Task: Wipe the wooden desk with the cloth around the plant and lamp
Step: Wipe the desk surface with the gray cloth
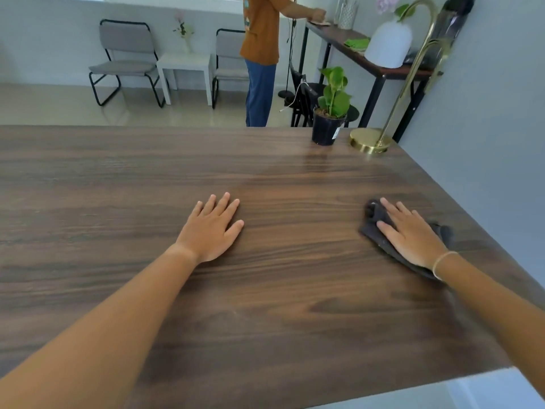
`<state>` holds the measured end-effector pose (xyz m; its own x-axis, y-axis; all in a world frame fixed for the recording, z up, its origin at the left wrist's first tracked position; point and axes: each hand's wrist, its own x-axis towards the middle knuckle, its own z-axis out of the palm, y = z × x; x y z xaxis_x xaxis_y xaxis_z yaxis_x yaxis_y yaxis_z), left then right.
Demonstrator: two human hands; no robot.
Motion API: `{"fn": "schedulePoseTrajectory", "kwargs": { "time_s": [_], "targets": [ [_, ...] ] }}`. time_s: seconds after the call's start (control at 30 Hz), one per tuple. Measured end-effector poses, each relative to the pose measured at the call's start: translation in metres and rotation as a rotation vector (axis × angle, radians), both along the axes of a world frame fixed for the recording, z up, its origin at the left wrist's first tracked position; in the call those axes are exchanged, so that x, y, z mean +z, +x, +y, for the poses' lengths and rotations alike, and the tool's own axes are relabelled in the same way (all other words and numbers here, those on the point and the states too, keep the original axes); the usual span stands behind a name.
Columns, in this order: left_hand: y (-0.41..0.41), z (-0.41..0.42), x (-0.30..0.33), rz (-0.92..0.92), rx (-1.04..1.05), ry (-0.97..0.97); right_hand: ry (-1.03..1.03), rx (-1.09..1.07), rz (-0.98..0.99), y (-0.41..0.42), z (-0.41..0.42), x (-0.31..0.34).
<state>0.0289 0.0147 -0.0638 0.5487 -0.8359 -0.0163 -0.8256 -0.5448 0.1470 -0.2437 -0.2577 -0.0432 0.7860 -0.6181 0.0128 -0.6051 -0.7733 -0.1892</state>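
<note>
Dark wood grain fills most of the view, the desk (265, 305) running from the near edge up to a far edge where the floor of the room begins. Left hand (211, 228) lies flat on the bare wood near the middle of the desk, palm down, fingers spread and extended, holding nothing. Right hand (411, 233) is well apart from it toward the right side of the desk, also palm down with fingers straight and slightly fanned, pressing flat on a dark grey cloth (373, 215); the cloth is crumpled, sticks out beyond the fingertips and on both sides of the palm, and lies directly on the wood near the desk's right edge by the grey wall. A thin pale band (442, 259) circles the right wrist. At the far right corner of the desk stands a small green plant (334, 93) in a black pot (326, 129), upright, and just beside it to the right sits the round brass base of a lamp (370, 140), whose gold stem rises and curves over at the top of the view. Plant and lamp are well apart from both hands. Beyond the desk, another person (261, 39) in an orange shirt and blue trousers stands at a second, narrower table (354, 48) against the wall, and 2 grey chairs (126, 60) flank a small white side table (184, 64).
</note>
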Motion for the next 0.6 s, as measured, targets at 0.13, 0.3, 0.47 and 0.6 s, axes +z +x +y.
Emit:
{"fn": "schedulePoseTrajectory", "kwargs": {
  "time_s": [0.13, 0.3, 0.47, 0.6],
  "targets": [
    [-0.014, -0.024, 0.006, 0.046, 0.043, -0.015, 0.009, -0.056, 0.064, 0.077, -0.028, -0.004],
    [-0.033, -0.057, 0.011, 0.059, 0.04, -0.022, -0.047, 0.54, -0.063, 0.034, 0.055, -0.018],
    [-0.047, -0.084, 0.008, 0.05, 0.022, -0.021, 0.047, 0.505, -0.089, -0.092, -0.003, -0.01],
    [-0.047, -0.085, 0.003, 0.0, 0.036, -0.007, 0.019, 0.096, 0.002, -0.048, -0.103, 0.001]
  ]
}}
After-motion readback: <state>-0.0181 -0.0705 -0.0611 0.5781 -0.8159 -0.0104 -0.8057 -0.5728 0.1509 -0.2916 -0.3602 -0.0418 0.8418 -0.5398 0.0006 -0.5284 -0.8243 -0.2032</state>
